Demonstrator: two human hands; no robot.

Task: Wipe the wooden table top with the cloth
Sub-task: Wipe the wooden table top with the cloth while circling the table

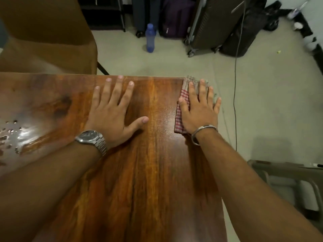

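The wooden table top (153, 172) fills the lower middle of the view, glossy and reddish brown. A red-and-white checked cloth (181, 109) lies at the table's far right corner, partly over the right edge. My right hand (199, 109) presses flat on the cloth with fingers spread, a metal bangle on the wrist. My left hand (113, 112) rests flat on the bare wood near the far edge, fingers apart, holding nothing, a steel watch on the wrist. Water drops and a wet sheen (15, 135) sit on the table's left part.
A brown chair (47, 41) stands behind the table at the far left. On the floor beyond are a blue bottle (150, 38), several suitcases (209, 23) and a thin cable (235, 84) hanging down. A grey chair frame (288, 179) stands at the right.
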